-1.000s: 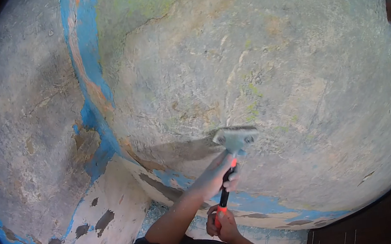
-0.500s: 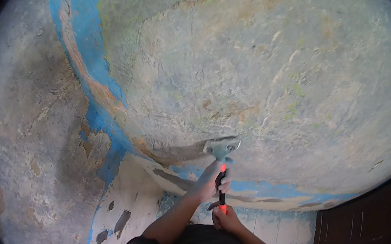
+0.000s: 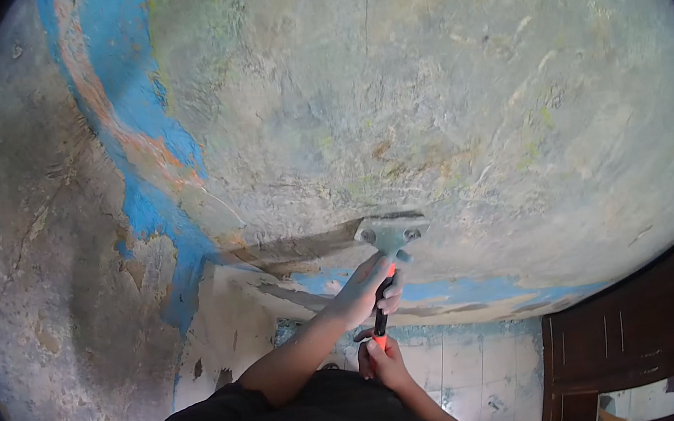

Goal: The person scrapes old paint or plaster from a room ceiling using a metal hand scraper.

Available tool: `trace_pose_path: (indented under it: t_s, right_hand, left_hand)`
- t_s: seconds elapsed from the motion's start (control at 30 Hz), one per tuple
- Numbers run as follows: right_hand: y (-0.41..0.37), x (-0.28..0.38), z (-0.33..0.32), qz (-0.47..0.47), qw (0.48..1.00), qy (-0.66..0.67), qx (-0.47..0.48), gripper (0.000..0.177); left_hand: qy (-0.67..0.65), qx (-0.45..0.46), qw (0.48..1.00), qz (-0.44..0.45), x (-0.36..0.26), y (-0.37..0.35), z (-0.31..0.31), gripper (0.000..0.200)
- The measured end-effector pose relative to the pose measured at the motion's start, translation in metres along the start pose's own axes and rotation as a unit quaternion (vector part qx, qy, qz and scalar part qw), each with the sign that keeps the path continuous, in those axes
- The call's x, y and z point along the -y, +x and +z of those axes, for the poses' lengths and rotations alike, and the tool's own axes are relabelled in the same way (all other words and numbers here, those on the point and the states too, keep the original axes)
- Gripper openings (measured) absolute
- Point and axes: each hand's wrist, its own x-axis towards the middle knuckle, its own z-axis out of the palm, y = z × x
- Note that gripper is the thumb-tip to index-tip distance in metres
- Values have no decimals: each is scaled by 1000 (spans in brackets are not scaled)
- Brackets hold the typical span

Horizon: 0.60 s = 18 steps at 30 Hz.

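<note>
A long-handled scraper (image 3: pixel 397 231) has its wide metal blade up against the patchy grey wall (image 3: pixel 426 115). Its black and orange handle points down toward my body. My left hand (image 3: pixel 368 291), pale with dust, is closed around the upper handle just under the blade. Lower down, my right hand (image 3: pixel 385 362) grips the orange end of the handle. A dark shadow of the tool stretches left along the wall.
Blue paint (image 3: pixel 141 91) remains in a strip down the wall corner and along the wall's lower part. Pale floor tiles (image 3: pixel 458 372) show below. Dark brown wooden furniture (image 3: pixel 597 338) stands at the lower right.
The view has tilted down, so the wall sits higher and more floor and furniture show. Both hands keep their grip; the blade stays at nearly the same wall area.
</note>
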Motion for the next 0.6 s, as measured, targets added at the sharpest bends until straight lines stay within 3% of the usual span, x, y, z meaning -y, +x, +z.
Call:
trace_pose_path:
  t_s: [0.2, 0.33, 0.43, 0.6]
  right_hand:
    - [7, 32, 26, -34, 999, -6, -14, 40]
    - [8, 22, 25, -30, 999, 6, -29, 43]
    - [6, -9, 12, -9, 999, 14, -42, 34]
    - [6, -9, 19, -17, 999, 16, -30, 44]
  left_hand:
    - [58, 19, 998, 12, -40, 8, 23, 45]
    - [35, 32, 999, -10, -31, 10, 12, 46]
    - [9, 25, 1000, -14, -5, 0, -9, 47]
    - [16, 2, 1000, -3, -12, -3, -7, 44]
